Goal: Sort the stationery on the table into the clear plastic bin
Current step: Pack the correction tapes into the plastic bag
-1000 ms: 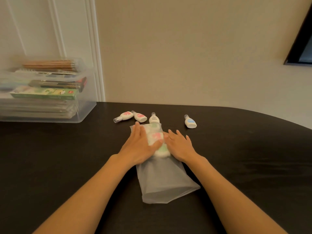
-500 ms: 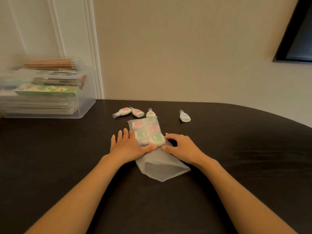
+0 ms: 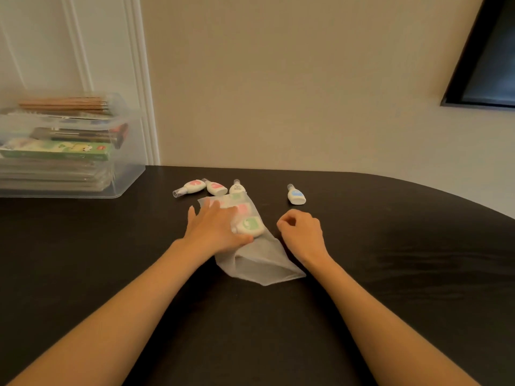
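head view, single moment; dark table [image 3: 390, 260], wall behind.

left hand [image 3: 214, 229]: palm down, fingers straight and spread, lying flat on the left part of a frosted plastic bag [image 3: 259, 263]; thumb along the bag's near-left side; it presses, it does not grasp.

right hand [image 3: 302, 232]: just right of the bag, not touching it as far as i can tell; fingers curled in toward the palm, nothing seen in it.

bag: lies flat at table centre, long axis running far to near; near end gapes; through the film show a green-labelled dispenser [image 3: 250, 225] by the left thumb, a pink-labelled dispenser [image 3: 242, 208] beyond it, and a fainter green patch at the far end; exact count inside unclear.

loose items in a row just beyond the bag: two pink-labelled bottles [image 3: 192, 186] and [image 3: 216, 188] touching at their necks, far left of the bag; a white bottle [image 3: 237, 188] touching the bag's far edge; a blue-labelled bottle [image 3: 296, 196] alone to the right, beyond the right hand.

clear plastic bin [image 3: 128, 174]: far left on the table, against the wall, well apart from the hands; it holds stacked flat packs, a green box [image 3: 58, 151] on them, dark items above, and brown pencils [image 3: 64, 103] across the top.
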The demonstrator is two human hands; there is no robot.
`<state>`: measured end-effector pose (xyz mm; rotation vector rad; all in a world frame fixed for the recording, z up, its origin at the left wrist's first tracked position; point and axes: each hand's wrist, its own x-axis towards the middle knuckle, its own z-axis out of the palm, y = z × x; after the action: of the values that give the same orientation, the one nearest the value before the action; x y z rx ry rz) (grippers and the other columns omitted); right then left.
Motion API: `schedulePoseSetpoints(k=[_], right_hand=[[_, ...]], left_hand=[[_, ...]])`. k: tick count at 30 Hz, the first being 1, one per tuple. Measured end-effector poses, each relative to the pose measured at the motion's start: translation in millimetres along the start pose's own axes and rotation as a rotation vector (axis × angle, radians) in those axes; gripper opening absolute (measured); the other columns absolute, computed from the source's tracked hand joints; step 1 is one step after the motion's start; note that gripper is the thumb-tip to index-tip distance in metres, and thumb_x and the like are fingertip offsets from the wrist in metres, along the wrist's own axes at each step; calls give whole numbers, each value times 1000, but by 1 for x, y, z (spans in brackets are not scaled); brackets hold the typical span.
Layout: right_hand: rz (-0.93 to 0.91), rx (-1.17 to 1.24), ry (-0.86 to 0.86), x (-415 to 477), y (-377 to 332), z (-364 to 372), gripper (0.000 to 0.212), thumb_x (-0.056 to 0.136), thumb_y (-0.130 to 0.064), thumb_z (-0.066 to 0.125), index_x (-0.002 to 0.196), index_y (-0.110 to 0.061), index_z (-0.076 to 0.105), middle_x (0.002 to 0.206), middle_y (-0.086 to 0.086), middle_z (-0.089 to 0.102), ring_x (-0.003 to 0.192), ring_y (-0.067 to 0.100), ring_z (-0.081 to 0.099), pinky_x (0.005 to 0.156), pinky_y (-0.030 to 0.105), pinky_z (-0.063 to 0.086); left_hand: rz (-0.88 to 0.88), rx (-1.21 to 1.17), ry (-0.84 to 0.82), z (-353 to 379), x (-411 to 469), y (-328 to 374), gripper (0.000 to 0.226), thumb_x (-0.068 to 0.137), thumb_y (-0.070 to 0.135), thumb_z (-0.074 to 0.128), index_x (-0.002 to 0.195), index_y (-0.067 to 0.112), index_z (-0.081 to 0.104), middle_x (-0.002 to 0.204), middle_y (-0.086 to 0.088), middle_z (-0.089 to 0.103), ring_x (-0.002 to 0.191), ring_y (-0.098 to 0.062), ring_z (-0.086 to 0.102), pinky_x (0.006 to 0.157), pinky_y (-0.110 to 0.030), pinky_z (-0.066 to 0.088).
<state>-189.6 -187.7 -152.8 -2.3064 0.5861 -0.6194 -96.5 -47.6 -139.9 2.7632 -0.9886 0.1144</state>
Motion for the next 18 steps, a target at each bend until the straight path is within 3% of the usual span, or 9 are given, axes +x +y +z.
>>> schedulePoseSetpoints(k=[3,5,7,10,13,18], right_hand=[[123,75,96,18,7,-3,18,94,-11,45,97,-8,62,91,3,61,72,9,53,63,21,44],[165,76,109,28,9,-1,20,94,-10,43,102,-7,61,98,6,62,80,15,57,73,30,49],[179,87,109,37,8,3,21,94,-8,43,106,-9,61,105,6,60,86,15,56,77,30,49],[169,85,103,51,3,11,27,91,-4,41,109,-9,60,116,7,58,91,18,53,75,26,40],[149,120,64,63,-4,24,30,89,-1,41,112,-8,58,132,5,50,104,19,52,77,24,36],[166,245,62,83,-3,33,30,90,-1,42,115,-8,57,124,1,49,91,11,46,81,27,44]], left_hand=[[-11,-61,-10,-16,26,5,88,69,82,32,129,20,47,128,-9,49,126,-30,38,100,-49,34],[-84,-273,-2,-20,45,6,78,84,70,21,123,11,55,121,-11,56,122,-31,44,96,-42,37],[-160,-325,51,-15,65,4,54,95,47,29,111,3,57,117,-13,57,115,-32,47,87,-34,34],[-199,-183,144,-1,90,3,35,95,30,41,107,0,53,116,-18,54,110,-34,45,82,-36,33],[-223,-58,180,5,114,7,34,94,33,48,108,4,57,116,-14,55,113,-32,44,82,-36,34],[-288,-60,78,0,138,14,37,86,35,63,110,7,57,118,-13,57,114,-32,50,90,-38,35]])
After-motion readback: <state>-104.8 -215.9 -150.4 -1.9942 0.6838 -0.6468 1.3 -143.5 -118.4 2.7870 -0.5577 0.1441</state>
